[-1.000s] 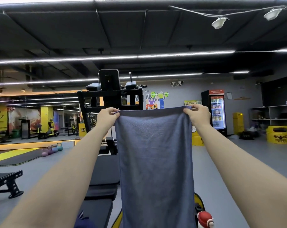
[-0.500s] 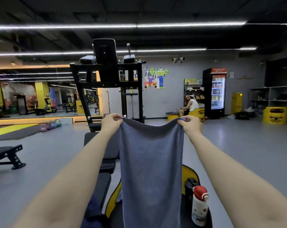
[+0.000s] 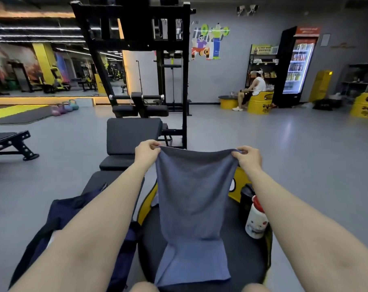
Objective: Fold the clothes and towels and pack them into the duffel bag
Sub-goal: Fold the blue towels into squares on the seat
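A blue-grey towel (image 3: 194, 199) hangs lengthwise in front of me. My left hand (image 3: 146, 151) pinches its top left corner and my right hand (image 3: 247, 158) pinches its top right corner. The towel's lower end lies bent on the round black table top (image 3: 242, 258) with a yellow rim. A dark navy duffel bag (image 3: 60, 216) lies on the bench at my lower left, partly hidden by my left forearm.
A white bottle with a red cap (image 3: 255, 220) and a black container (image 3: 245, 197) stand on the table's right side. A black padded bench (image 3: 132, 133) and a tall black rack (image 3: 136, 39) stand ahead. A person (image 3: 252, 89) sits far off by a drinks fridge (image 3: 295, 64).
Both hands have come down with the towel, and its lower end now rests on the table. My view has tipped downward, showing the bag and table.
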The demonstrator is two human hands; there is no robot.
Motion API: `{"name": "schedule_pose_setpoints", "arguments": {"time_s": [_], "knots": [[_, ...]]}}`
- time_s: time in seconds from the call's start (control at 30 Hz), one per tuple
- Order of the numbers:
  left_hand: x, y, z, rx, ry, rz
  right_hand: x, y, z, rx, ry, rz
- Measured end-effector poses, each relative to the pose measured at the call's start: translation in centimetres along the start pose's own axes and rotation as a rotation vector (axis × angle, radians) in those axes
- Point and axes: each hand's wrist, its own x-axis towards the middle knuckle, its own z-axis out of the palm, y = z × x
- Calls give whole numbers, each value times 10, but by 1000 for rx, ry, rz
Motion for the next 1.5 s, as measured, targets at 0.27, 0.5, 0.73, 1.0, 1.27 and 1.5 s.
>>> {"name": "schedule_pose_setpoints", "arguments": {"time_s": [0.27,0.5,0.73,1.0,1.27,1.5], "knots": [[-29,-72,43,21,-78,-153,-25,78,39,-83,-119,106],[-65,-131,82,52,-194,-246,-53,136,56,-186,-256,203],[-107,-187,115,141,-352,-354,-84,196,62,-374,-487,305],[-130,-223,134,165,-604,-563,-104,230,74,-443,-750,508],[-117,-258,139,173,-295,-672,-95,248,89,-507,-587,487],[-105,-277,160,51,-218,-795,-80,262,113,-453,-469,519]]}}
